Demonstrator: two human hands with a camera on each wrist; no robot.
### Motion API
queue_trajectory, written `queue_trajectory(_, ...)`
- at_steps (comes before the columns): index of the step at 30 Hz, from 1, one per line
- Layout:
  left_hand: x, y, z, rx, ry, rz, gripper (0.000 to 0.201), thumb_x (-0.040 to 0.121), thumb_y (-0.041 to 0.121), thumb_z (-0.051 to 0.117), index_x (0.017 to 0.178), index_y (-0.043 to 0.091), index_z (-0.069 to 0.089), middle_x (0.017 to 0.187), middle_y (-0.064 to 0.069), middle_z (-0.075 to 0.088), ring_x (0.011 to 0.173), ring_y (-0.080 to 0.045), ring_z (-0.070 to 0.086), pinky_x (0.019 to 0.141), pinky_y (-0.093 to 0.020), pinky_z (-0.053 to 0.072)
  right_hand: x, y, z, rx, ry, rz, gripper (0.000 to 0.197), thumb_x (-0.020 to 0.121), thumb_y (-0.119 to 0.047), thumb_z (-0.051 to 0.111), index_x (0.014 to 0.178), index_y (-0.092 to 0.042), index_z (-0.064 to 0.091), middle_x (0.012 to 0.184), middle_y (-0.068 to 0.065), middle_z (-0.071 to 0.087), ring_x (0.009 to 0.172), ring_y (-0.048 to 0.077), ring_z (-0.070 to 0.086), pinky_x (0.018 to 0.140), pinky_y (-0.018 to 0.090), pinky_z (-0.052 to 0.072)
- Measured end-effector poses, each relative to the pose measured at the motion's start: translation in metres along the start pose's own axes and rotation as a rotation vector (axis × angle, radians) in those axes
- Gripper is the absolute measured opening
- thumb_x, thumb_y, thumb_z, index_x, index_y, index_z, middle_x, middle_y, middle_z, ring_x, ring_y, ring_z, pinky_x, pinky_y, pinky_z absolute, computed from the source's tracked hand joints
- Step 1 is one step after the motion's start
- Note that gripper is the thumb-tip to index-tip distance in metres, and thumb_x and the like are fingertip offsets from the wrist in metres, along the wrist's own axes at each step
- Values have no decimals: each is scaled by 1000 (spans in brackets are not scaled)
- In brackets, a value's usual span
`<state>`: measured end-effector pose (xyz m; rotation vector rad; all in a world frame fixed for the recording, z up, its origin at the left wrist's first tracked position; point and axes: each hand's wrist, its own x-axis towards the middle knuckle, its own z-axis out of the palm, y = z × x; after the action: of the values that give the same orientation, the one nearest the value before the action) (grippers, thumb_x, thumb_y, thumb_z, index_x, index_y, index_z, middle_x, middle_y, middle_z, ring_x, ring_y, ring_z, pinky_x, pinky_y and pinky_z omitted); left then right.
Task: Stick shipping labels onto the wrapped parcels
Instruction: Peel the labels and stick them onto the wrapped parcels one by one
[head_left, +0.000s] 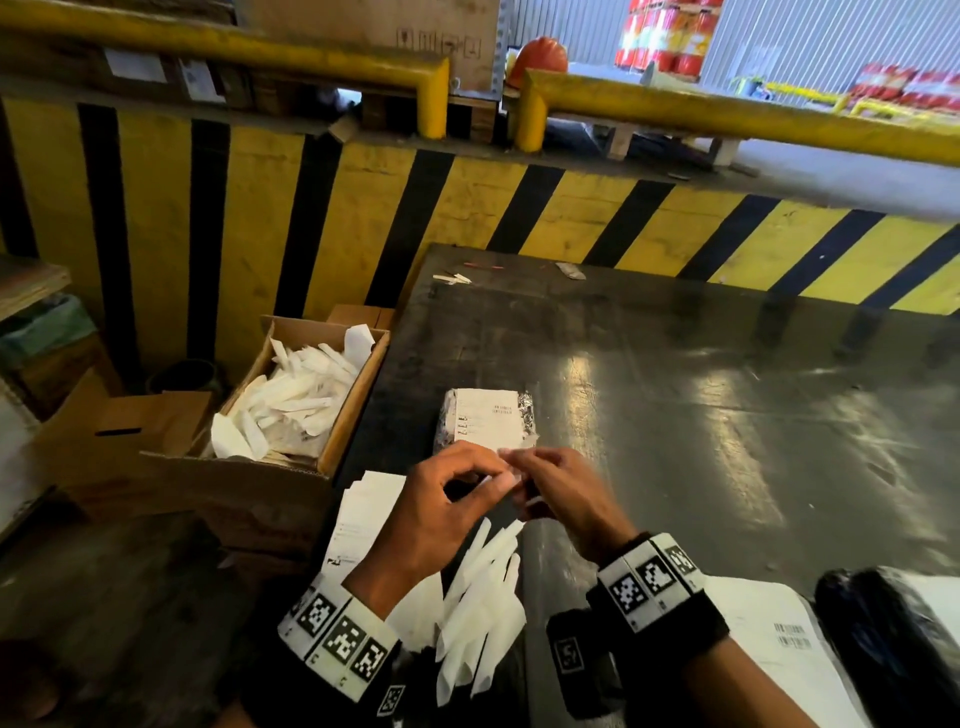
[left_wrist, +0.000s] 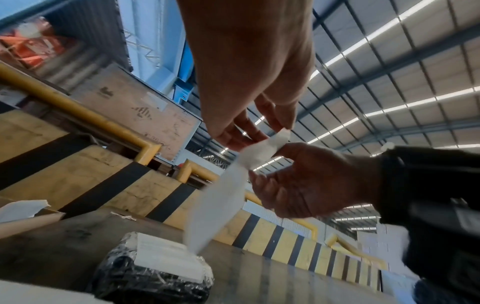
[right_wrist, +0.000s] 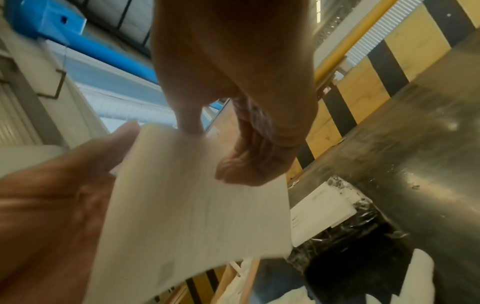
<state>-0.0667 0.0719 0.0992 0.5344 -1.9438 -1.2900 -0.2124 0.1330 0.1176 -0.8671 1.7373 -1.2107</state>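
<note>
A parcel (head_left: 485, 421) in black film wrap lies on the dark table (head_left: 675, 415), with a white label stuck on its top. Just in front of it, my left hand (head_left: 480, 475) and right hand (head_left: 522, 467) meet above the table, and both pinch the top edge of a white label sheet (left_wrist: 221, 201). The sheet hangs down from the pinch, its lower end over the parcel (left_wrist: 155, 273). In the right wrist view the label sheet (right_wrist: 194, 205) fills the middle, with my right hand (right_wrist: 205, 148) at its upper edge and the parcel (right_wrist: 337, 222) behind it.
A pile of white backing strips (head_left: 483, 597) and a stack of label sheets (head_left: 363, 519) lie at the table's near left. An open cardboard box (head_left: 296, 400) of discarded strips stands left of the table. Another black-wrapped parcel (head_left: 893, 649) and a printed sheet (head_left: 769, 623) sit at the near right.
</note>
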Motion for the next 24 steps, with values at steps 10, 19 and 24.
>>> queue_trajectory(10,34,-36,-16,35,341,-382,25,83,30,69,105,18,64,106,3,67,96,-6,63,75,-14,49,33,8,-36,85,18,-90,19,87,-11,61,94,7,58,100,12,72,94,29,68,83,43,54)
queue_trajectory(19,80,-87,4,87,267,-648,7,81,10,71,79,3,70,80,-8,73,73,-18,71,57,-21,53,102,50,-46,-27,43,209,19,86,-16,65,86,2,69,94,20,72,72,20,60,62,25,48)
queue_trajectory(24,125,-117,13,232,284,-696,12,76,11,75,82,1,72,83,-9,72,66,-13,64,52,-15,46,149,54,-52,-14,97,243,20,88,-13,63,80,5,67,76,16,69,56,15,57,46,17,43)
